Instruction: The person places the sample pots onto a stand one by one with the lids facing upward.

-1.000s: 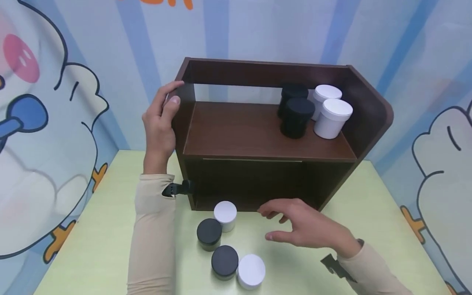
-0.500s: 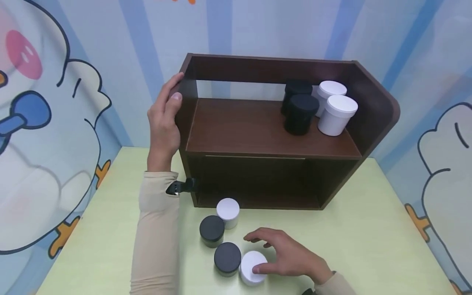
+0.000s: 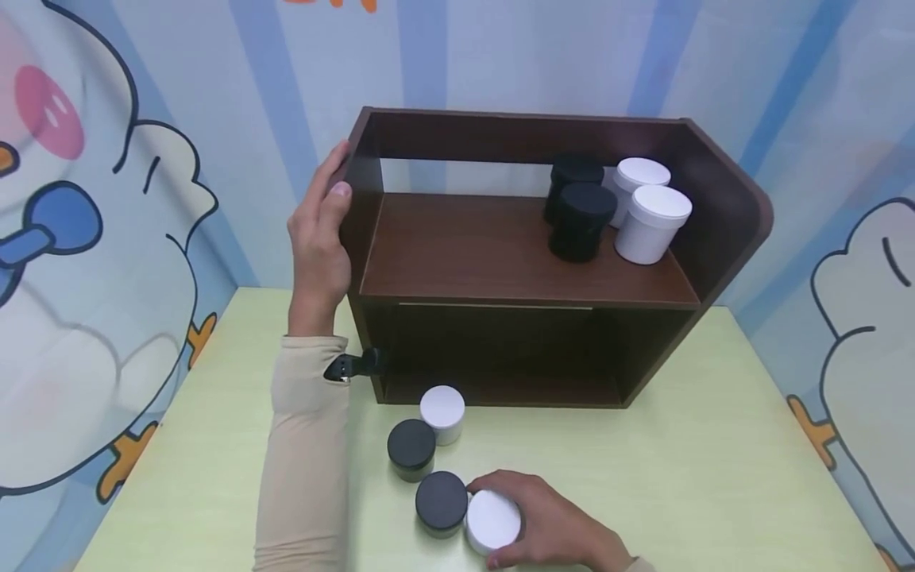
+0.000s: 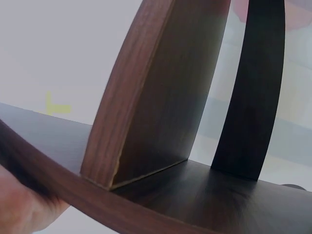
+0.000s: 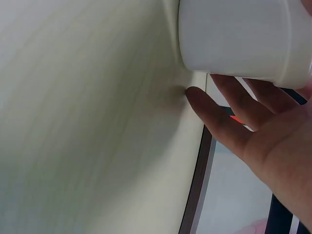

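My left hand [image 3: 319, 246] grips the left side panel of a dark brown two-tier shelf [image 3: 457, 246], thumb on the near side. Part of that hand [image 4: 29, 207] shows at the shelf's curved edge in the left wrist view. Low in the head view, my right hand [image 3: 554, 520] curls round a lidded white jar [image 3: 493, 520] at the table. The right wrist view has the same white jar [image 5: 234, 39] upright on the tabletop, with fingers around its side. Close at its left stands a black-lidded jar [image 3: 441, 502]; beyond are another black-lidded jar [image 3: 411, 446] and a white jar [image 3: 442, 409].
On the shelf's upper board, at the right, stand two black jars [image 3: 582, 222] and two white jars [image 3: 652, 226]. The lower compartment [image 3: 500, 357] faces me. A pale yellow-green table [image 3: 700, 469] lies beneath, with a blue cartoon-printed backdrop [image 3: 500, 48] behind.
My right hand has moved down and left from in front of the shelf to the front white jar, and its fingers have closed round it. My left hand keeps its grip on the shelf.
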Tool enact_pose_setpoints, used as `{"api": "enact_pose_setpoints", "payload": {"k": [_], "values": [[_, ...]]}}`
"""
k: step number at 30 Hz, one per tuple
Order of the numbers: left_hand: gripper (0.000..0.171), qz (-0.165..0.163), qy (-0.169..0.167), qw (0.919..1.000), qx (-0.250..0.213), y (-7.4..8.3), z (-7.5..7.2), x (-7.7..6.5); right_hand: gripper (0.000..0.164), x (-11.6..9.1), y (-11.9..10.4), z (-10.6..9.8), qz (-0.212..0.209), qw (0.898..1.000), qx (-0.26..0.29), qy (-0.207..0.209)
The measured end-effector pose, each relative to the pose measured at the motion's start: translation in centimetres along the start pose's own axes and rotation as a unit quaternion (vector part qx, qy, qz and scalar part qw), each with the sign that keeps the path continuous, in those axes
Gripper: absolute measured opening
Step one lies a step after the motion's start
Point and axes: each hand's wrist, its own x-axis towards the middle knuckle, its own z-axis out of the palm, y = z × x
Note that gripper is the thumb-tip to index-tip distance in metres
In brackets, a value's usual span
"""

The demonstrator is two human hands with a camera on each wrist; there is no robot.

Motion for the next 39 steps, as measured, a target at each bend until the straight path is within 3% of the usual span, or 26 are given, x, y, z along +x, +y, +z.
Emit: {"api": "enact_pose_setpoints", "payload": {"k": [19,33,39], "values": [[0.053,-0.032,-0.01,0.9993,0.012,0.1,-0.1,-0.3,0.065,0.0,-0.3,0.0,-0.003,1.0,0.011,0.012],[0.052,-0.018,-0.004,0.9996,0.022,0.1,0.2,-0.2,0.064,-0.1,-0.7,-0.6,0.03,0.999,0.004,0.013],[0.052,-0.013,0.0,0.9995,0.03,0.1,0.3,-0.3,0.063,-0.4,-0.9,-0.9,0.021,0.999,-0.005,0.036]]}}
